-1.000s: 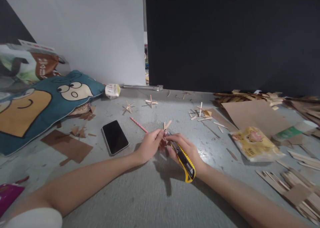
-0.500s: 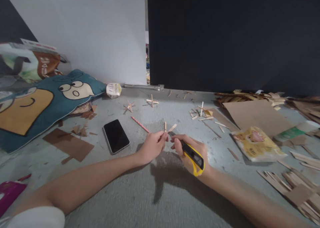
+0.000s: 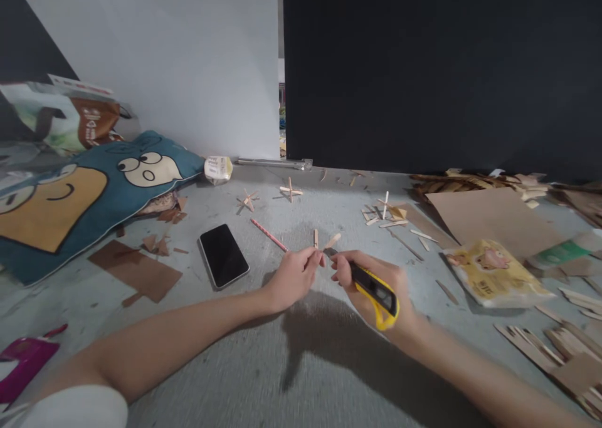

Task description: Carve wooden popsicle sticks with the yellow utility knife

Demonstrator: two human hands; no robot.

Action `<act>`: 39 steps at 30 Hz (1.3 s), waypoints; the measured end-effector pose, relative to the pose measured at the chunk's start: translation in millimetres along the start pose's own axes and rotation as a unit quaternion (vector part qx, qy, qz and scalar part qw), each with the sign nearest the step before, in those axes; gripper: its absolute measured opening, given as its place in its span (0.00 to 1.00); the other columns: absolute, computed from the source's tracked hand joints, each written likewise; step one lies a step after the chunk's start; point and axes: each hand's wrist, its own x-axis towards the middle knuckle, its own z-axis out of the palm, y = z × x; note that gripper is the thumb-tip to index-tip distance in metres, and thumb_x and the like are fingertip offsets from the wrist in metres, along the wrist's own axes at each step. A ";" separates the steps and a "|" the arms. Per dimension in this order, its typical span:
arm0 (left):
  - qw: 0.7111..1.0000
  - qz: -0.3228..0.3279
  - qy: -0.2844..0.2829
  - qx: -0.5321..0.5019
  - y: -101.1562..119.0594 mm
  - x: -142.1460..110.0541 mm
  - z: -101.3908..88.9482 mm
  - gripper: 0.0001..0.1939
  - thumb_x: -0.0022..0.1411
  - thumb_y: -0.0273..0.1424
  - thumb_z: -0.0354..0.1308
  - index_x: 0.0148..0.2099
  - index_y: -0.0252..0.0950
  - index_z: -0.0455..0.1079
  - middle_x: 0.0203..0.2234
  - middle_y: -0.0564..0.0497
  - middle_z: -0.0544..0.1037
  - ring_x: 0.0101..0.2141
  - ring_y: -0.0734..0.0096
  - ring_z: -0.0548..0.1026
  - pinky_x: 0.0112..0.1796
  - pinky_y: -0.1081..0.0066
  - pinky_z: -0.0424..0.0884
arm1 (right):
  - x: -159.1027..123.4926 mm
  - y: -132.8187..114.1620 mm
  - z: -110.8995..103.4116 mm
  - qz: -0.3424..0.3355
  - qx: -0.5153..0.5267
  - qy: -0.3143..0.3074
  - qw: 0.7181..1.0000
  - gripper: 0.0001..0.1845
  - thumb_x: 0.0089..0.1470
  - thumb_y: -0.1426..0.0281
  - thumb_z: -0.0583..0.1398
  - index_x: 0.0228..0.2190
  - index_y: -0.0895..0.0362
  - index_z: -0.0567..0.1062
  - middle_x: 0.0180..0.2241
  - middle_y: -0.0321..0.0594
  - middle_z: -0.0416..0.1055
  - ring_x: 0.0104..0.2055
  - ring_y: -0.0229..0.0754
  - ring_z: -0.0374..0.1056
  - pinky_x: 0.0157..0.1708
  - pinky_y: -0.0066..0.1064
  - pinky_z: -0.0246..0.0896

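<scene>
My right hand [image 3: 371, 287] is wrapped round a yellow and black utility knife [image 3: 376, 289], its blade reaching left toward my left fingertips. With fingers pinched, my left hand [image 3: 296, 277] holds small wooden sticks; one wooden stick [image 3: 316, 237] stands up from the fingertips. Another light stick [image 3: 333, 240] slants to the right, by the blade. Their lower ends are hidden behind my fingers. A red and white striped straw [image 3: 268, 234] lies on the table, its near end by my left hand.
A phone [image 3: 224, 255] lies left of my left hand. Small stick crosses [image 3: 291, 191] stand farther back. At right are a yellow tissue pack [image 3: 493, 271], cardboard [image 3: 493, 212] and bundled sticks [image 3: 540, 349]. A blue cushion [image 3: 108, 196] and brown cardboard [image 3: 136, 271] sit at left.
The whole view has shifted slightly to the right. My right hand with the utility knife has drawn a little right, away from my left hand, which keeps its pinch.
</scene>
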 end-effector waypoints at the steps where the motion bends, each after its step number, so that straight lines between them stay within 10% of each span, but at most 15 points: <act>1: 1.000 0.000 0.000 -0.007 -1.0 0.0 0.2 0.21 0.75 0.44 0.45 0.36 0.37 0.69 0.17 0.60 0.61 0.19 0.75 0.60 0.23 0.74 0.57 | -1.9 -2.0 0.5 -0.023 -0.017 0.005 1.000 0.12 0.69 0.66 0.58 0.36 0.53 0.79 0.24 0.36 0.79 0.22 0.38 0.76 0.24 0.27 0.70; 10: 0.999 0.050 0.000 0.013 -7.4 -0.1 0.7 0.22 0.75 0.44 0.46 0.33 0.37 0.67 0.20 0.58 0.66 0.22 0.74 0.63 0.26 0.73 0.57 | -13.8 -3.7 -0.9 -0.155 -0.109 -0.049 0.981 0.10 0.70 0.71 0.56 0.47 0.57 0.77 0.32 0.41 0.82 0.26 0.38 0.77 0.26 0.27 0.68; 18: 0.999 0.031 -0.036 0.011 1.4 -4.9 3.9 0.22 0.75 0.44 0.44 0.37 0.36 0.71 0.16 0.60 0.58 0.19 0.74 0.58 0.25 0.73 0.55 | 10.3 -18.0 -20.5 -0.012 -0.058 0.004 0.998 0.17 0.70 0.66 0.57 0.29 0.56 0.77 0.18 0.32 0.74 0.16 0.33 0.68 0.18 0.24 0.60; 23: 0.999 0.031 -0.020 0.007 1.1 -5.1 6.5 0.22 0.74 0.42 0.45 0.32 0.36 0.68 0.19 0.57 0.64 0.22 0.74 0.62 0.26 0.73 0.57 | 1.7 -14.3 -13.1 -0.198 -0.155 -0.012 0.968 0.10 0.68 0.73 0.56 0.34 0.56 0.75 0.24 0.34 0.78 0.20 0.35 0.71 0.22 0.28 0.61; 32: 0.993 -0.083 0.020 -0.079 -2.7 10.4 -8.2 0.21 0.72 0.50 0.46 0.36 0.39 0.67 0.13 0.62 0.60 0.12 0.75 0.57 0.17 0.75 0.53 | 17.6 -46.3 -53.8 -0.169 -0.161 0.104 0.967 0.12 0.68 0.72 0.57 0.31 0.51 0.74 0.20 0.30 0.72 0.18 0.35 0.67 0.21 0.29 0.58; 39: 0.996 -0.046 -0.061 -0.052 0.7 7.1 -11.4 0.24 0.71 0.52 0.49 0.34 0.37 0.70 0.11 0.62 0.62 0.12 0.77 0.58 0.19 0.76 0.55 | 44.2 24.7 -39.4 -0.158 -0.237 -0.011 0.958 0.09 0.65 0.71 0.59 0.40 0.54 0.81 0.48 0.54 0.74 0.50 0.56 0.71 0.49 0.48 0.63</act>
